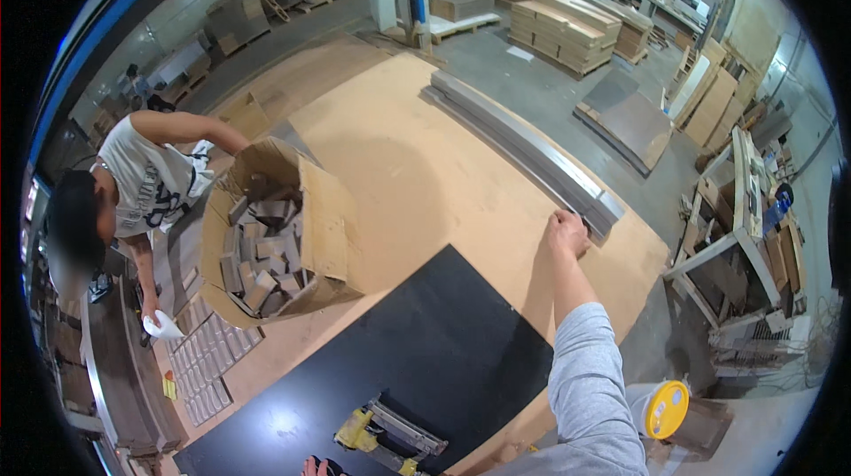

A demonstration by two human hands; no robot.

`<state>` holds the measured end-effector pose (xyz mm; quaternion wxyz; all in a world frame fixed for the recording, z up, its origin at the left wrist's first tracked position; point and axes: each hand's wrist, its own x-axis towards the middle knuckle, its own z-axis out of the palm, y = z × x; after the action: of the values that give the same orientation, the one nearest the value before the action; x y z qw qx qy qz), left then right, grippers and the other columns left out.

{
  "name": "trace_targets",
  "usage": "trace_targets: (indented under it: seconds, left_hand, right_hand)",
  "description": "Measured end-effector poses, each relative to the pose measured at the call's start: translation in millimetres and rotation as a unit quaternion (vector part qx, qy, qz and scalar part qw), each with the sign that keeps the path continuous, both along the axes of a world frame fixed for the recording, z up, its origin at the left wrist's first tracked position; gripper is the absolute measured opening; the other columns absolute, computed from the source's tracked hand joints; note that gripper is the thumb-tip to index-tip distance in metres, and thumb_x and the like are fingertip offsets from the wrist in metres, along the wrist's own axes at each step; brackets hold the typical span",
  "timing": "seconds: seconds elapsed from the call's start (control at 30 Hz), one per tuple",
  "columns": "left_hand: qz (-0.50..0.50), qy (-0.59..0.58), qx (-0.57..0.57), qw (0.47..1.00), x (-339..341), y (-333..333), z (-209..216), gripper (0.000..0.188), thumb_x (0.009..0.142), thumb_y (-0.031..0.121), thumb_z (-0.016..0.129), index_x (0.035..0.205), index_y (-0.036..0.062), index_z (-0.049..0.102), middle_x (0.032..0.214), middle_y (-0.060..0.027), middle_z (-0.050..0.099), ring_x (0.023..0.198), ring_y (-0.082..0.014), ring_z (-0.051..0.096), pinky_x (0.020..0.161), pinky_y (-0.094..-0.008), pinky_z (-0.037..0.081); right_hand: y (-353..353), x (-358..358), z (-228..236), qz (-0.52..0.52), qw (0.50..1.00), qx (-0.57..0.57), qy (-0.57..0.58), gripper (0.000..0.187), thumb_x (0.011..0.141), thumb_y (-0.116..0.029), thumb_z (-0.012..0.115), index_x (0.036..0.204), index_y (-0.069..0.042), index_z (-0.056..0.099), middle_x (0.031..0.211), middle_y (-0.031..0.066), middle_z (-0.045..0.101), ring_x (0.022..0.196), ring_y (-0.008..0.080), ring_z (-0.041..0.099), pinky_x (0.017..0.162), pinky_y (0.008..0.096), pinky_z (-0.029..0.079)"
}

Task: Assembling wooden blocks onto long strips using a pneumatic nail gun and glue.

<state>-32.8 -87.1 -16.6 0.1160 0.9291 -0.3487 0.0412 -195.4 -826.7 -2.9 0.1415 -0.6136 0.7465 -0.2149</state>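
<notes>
My right arm stretches out over the table, and my right hand (pixel 567 235) is closed on the near end of a long grey strip (pixel 567 185). That strip belongs to a stack of similar strips lying along the table's far right side. Only the fingertips of my left hand (pixel 314 468) show at the lower edge, so its grip is hidden. Close to it, a yellow and grey nail gun (pixel 390 437) lies on a black panel (pixel 417 334). The panel rests on the tan table board (pixel 381 148).
An open cardboard box (pixel 328 228) full of short wood offcuts stands at left. Beside it a person (pixel 151 170) holds something white over rows of small grey pieces (pixel 208 361). A yellow-lidded bucket (pixel 665 409) and a cluttered rack (pixel 736 228) are at right; stacked boards (pixel 563 33) stand behind.
</notes>
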Motion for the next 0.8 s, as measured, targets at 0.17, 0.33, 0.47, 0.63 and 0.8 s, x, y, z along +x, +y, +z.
trace_targets:
  seconds: [0.17, 0.33, 0.47, 0.63, 0.8]
  left_hand:
    - [0.016, 0.009, -0.024, 1.000, -6, 1, 4, 0.058, 0.102, 0.038, 0.062, 0.148, 0.0028, 0.056, 0.157, -0.0273, 0.050, 0.143, -0.0493, 0.046, 0.121, -0.0631, 0.032]
    - [0.003, 0.046, -0.038, 0.998, -6, -5, -4, 0.060, 0.100, 0.035, 0.065, 0.150, 0.0060, 0.054, 0.161, -0.0227, 0.049, 0.150, -0.0477, 0.040, 0.126, -0.0640, 0.027]
    - [0.049, 0.080, -0.038, 0.995, -5, 10, 13, 0.055, 0.088, 0.024, 0.068, 0.138, 0.0050, 0.057, 0.156, -0.0254, 0.046, 0.149, -0.0494, 0.038, 0.126, -0.0673, 0.023]
    - [0.044, 0.052, -0.069, 0.995, -1, 13, 12, 0.055, 0.087, 0.029, 0.073, 0.137, 0.0101, 0.062, 0.156, -0.0181, 0.050, 0.149, -0.0404, 0.043, 0.126, -0.0622, 0.027]
    - [0.012, 0.092, -0.100, 0.991, 1, -15, 5, 0.054, 0.092, 0.037, 0.068, 0.141, 0.0146, 0.061, 0.158, -0.0154, 0.050, 0.154, -0.0355, 0.039, 0.128, -0.0617, 0.025]
  right_hand:
    - [-11, -25, -26, 0.021, 0.999, -0.024, -0.023, 0.027, 0.100, -0.038, 0.064, 0.109, -0.018, 0.080, 0.112, 0.0104, 0.077, 0.110, 0.0347, 0.072, 0.095, 0.0508, 0.056]
    - [27, -88, -56, 0.102, 0.957, -0.108, -0.251, 0.031, 0.108, -0.032, 0.061, 0.104, -0.003, 0.072, 0.091, 0.0084, 0.070, 0.088, 0.0208, 0.065, 0.083, 0.0373, 0.052]
    - [141, -76, -53, 0.096, 0.953, -0.008, -0.288, 0.034, 0.110, -0.036, 0.059, 0.099, -0.004, 0.063, 0.088, 0.0025, 0.060, 0.085, 0.0165, 0.060, 0.076, 0.0367, 0.049]
    - [220, -183, -98, -0.011, 0.805, 0.083, -0.588, 0.035, 0.112, -0.042, 0.053, 0.121, -0.009, 0.063, 0.103, 0.0017, 0.064, 0.089, 0.0157, 0.063, 0.074, 0.0329, 0.049]
    - [224, -437, -46, -0.298, 0.513, -0.222, -0.774, 0.068, 0.088, -0.072, 0.054, 0.112, -0.012, 0.074, 0.087, 0.0111, 0.073, 0.096, 0.0458, 0.067, 0.083, 0.0819, 0.044]
